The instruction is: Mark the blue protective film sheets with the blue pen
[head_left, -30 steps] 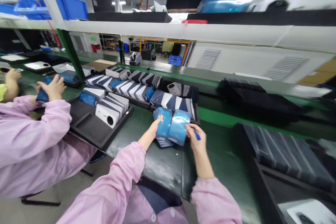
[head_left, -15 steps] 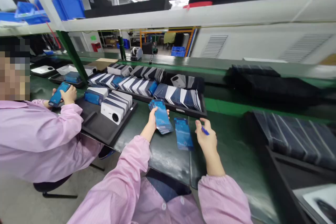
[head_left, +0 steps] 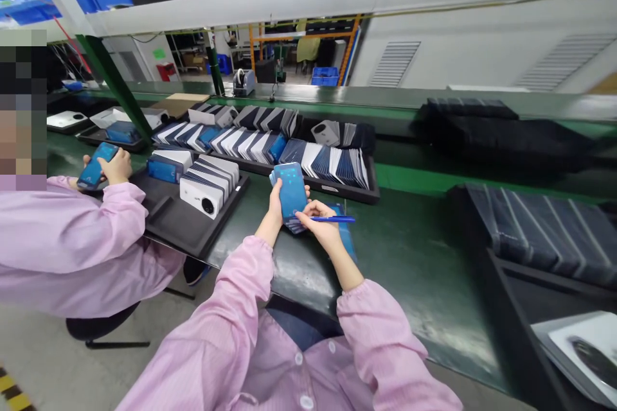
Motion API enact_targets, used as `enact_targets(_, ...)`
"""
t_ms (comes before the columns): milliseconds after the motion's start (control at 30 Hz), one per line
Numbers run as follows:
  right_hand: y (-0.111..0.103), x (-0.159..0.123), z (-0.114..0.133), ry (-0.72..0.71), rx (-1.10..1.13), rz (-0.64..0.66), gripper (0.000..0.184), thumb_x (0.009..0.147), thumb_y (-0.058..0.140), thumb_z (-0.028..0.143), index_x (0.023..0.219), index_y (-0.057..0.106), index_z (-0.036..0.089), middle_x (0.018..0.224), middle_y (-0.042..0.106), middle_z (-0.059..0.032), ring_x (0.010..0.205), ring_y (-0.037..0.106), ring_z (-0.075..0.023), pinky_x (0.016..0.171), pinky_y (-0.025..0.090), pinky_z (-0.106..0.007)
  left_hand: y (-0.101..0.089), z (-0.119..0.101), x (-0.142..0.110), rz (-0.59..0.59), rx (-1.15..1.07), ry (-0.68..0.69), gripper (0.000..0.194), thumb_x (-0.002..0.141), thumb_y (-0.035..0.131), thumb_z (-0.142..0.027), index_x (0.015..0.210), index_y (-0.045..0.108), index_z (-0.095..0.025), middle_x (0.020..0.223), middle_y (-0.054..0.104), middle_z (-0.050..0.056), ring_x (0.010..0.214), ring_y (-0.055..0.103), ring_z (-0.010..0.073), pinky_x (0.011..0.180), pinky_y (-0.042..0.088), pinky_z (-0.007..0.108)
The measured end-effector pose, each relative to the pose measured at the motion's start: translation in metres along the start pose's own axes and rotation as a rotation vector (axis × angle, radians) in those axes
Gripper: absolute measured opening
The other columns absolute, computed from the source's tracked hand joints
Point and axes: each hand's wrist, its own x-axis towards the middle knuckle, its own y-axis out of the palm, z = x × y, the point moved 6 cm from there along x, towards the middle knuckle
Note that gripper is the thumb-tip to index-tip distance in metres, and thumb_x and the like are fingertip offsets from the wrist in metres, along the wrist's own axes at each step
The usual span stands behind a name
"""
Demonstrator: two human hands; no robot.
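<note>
My left hand (head_left: 276, 205) is closed around a stack of phone-sized panels (head_left: 291, 187), held tilted above the bench. Shiny blue film covers the top panel. My right hand (head_left: 326, 226) has a slim blue pen (head_left: 340, 219) lying across its fingers, pointing right. Its thumb and fingertips meet the lower right corner of the top panel; whether they grip that corner I cannot tell. Partly hidden behind my right hand, a single blue panel (head_left: 348, 239) lies flat on the green bench.
Beyond my hands stands a long black tray (head_left: 337, 191) packed with white and dark panels. On the left, a co-worker's hands (head_left: 116, 167) hold a blue panel beside another black tray (head_left: 183, 231). A dark bin (head_left: 501, 295) with wrapped stacks flanks the right side.
My right hand has moved left from beside the lying panel to the stack's lower corner, pen still in it. The view has tipped slightly downward.
</note>
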Motion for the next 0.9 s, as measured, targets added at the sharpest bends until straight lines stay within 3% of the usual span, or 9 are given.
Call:
enact_targets(233,-0.004,-0.008,0.006,-0.065,-0.088,-0.021,0.044,0.066,0.079,0.054,0.052,0.053,0.022,0.05,0.055,0.0005,0.048,0.049,-0.0147,0.052,0.042,-0.029,0.005,0.002,-0.002,0.016,-0.026,-0.034,0.08,0.094,0.022,-0.071,0.117,0.065,-0.008,0.086,0.072,0.015,0.07,0.068,0.0227,0.075,0.055,0.038)
enact_targets(400,-0.003,-0.009,0.006,-0.083,-0.155,-0.024,0.045,0.067,0.077,0.056,0.052,0.052,0.022,0.049,0.056,0.0007,0.048,0.049,-0.0156,0.052,0.04,-0.029,0.01,0.002,-0.005,0.027,-0.033,-0.028,0.08,0.094,0.019,-0.071,0.111,0.067,-0.009,0.085,0.071,0.015,0.07,0.067,0.0221,0.071,0.054,0.036)
enact_targets(633,-0.002,-0.009,0.01,-0.112,-0.193,-0.018,0.04,0.069,0.074,0.052,0.052,0.054,0.022,0.052,0.057,0.0007,0.051,0.05,-0.016,0.053,0.038,-0.029,0.008,0.002,-0.005,0.007,-0.03,-0.02,0.08,0.095,0.019,-0.07,0.12,0.064,-0.009,0.086,0.072,0.014,0.071,0.067,0.0213,0.078,0.054,0.038)
enact_targets(900,0.0,-0.01,0.011,-0.107,-0.14,-0.028,0.04,0.066,0.077,0.047,0.05,0.051,0.022,0.05,0.053,0.0016,0.049,0.047,-0.0145,0.05,0.036,-0.027,0.007,0.001,-0.005,-0.01,-0.003,-0.01,0.076,0.095,0.02,-0.069,0.11,0.066,-0.01,0.085,0.072,0.013,0.069,0.067,0.0202,0.073,0.054,0.035)
